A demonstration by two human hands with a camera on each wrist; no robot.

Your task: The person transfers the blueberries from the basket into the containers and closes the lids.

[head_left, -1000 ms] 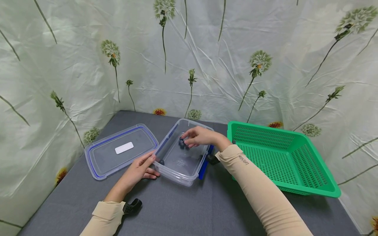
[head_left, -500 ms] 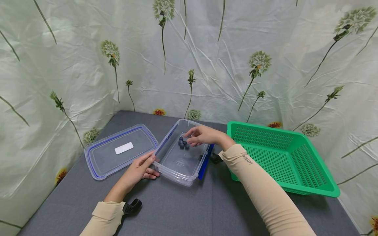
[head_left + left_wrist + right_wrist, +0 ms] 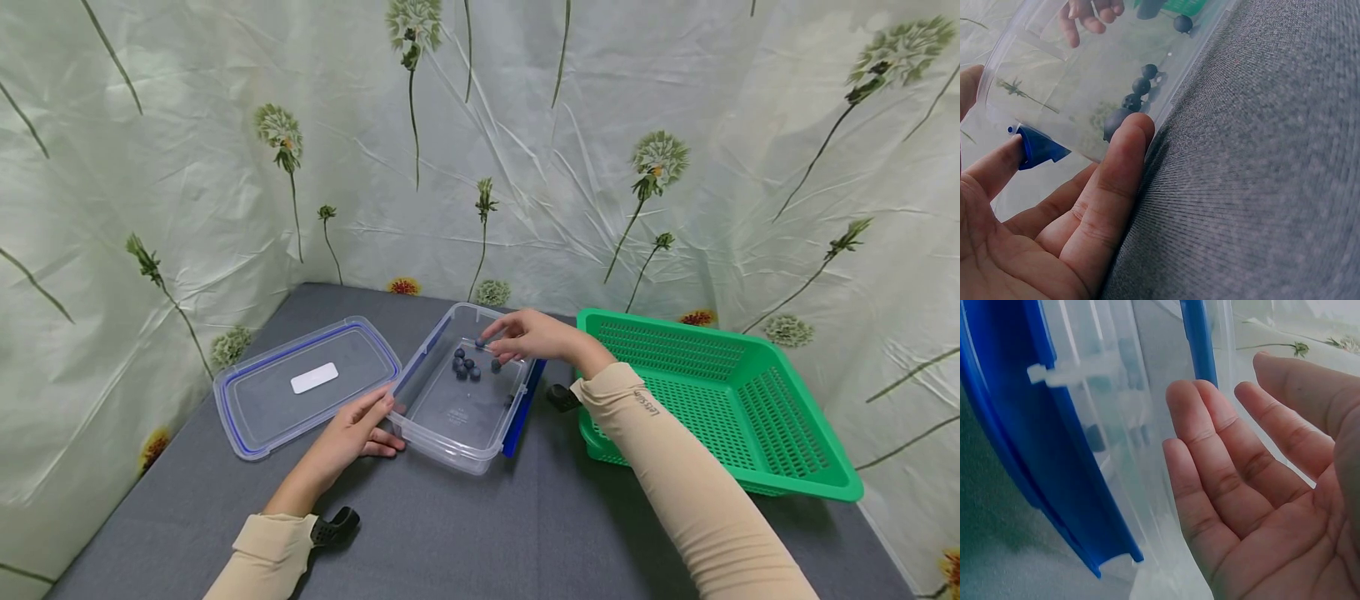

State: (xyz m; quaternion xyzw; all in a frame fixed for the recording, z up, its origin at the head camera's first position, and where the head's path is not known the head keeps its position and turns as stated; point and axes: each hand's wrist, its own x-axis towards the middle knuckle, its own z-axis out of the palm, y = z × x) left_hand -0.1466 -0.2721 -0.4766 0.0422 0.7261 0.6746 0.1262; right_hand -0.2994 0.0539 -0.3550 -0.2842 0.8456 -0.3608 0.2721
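Note:
A clear plastic food container [image 3: 450, 458] with blue side clips stands in mid-table. Several blueberries [image 3: 462, 367] lie inside, most in a cluster; others sit apart, including one [image 3: 496, 365] just below the right fingertips. My left hand [image 3: 354, 432] holds the container by its near-left corner, thumb at the rim. In the left wrist view, its fingers [image 3: 1113, 181] lie along the outer wall, one at a blue clip [image 3: 1038, 150]. Over the container's right side hovers my right hand [image 3: 536, 335]; the right wrist view shows its palm [image 3: 1272, 531] bare and fingers loosely bent.
Left of the container lies its clear lid [image 3: 262, 408] with a blue seal and white label. A green perforated basket [image 3: 780, 483] stands on the right. The grey-covered table [image 3: 480, 542] meets a flower-printed curtain [image 3: 525, 167] behind.
My right hand has drawn back to the right and its fingers have come away from the blueberries, baring the cluster and two separate blueberries. The left hand and container have stayed put.

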